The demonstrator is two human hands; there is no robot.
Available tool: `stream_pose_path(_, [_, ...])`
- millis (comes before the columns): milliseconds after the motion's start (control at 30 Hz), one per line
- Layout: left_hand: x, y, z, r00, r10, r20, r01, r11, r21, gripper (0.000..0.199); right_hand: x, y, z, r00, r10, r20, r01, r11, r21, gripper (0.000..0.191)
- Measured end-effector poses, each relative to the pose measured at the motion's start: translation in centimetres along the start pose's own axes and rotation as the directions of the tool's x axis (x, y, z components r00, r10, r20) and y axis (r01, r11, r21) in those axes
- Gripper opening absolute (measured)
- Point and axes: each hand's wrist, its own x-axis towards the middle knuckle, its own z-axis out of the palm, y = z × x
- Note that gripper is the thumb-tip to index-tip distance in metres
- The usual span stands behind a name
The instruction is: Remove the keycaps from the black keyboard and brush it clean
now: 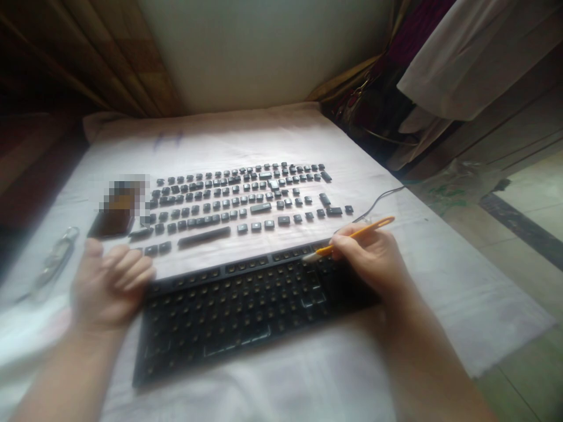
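My right hand [369, 258] pinches a small brush [367, 231] with an orange handle. The pale bristles point left and meet the upper right part of a black keyboard [229, 310], whose keycaps are off, showing rows of bare key posts. My left hand [112, 284] is curled closed beside the keyboard's upper left corner, thumb apart from the fingers, and I see nothing in it. Behind the keyboard, loose black keycaps [215, 205] lie in rows on the white cloth, among them a long space bar [204, 236].
A dark phone-like slab [112, 223], partly pixelated, lies left of the keycaps. Further left is a blurred clear object [57, 252]. A thin cable [378, 199] runs off the right edge of the cloth-covered table [440, 281]. Curtains and hanging cloth [466, 64] stand behind.
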Motion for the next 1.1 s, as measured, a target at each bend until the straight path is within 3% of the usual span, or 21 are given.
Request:
stream_pose_path(267, [0.3,-0.2,-0.3,1.0,0.005,0.03,-0.005,1.0,0.001,0.076,-0.1,-0.6,0.2,0.997,-0.014,0.07,0.015,1.0,-0.003,0.026])
stream_pose_path(600, [0.2,-0.1,-0.2,1.0,-0.017,-0.018,0.017,0.999,-0.034,0.069,0.1,-0.6,0.5,0.99,0.024,0.136,-0.022,1.0,-0.019,0.021])
stream_pose_path(867, [0.2,0.0,-0.3,0.999,-0.034,-0.008,0.034,0.998,-0.05,0.068,-0.1,-1.2,0.6,0.981,0.033,0.19,-0.045,0.997,0.061,0.023])
stream_pose_path(1100, [0.1,-0.1,-0.1,1.0,-0.011,0.025,0.012,1.0,-0.018,0.074,0.0,-0.5,-0.1,0.995,0.041,0.091,-0.044,0.999,0.026,0.023])
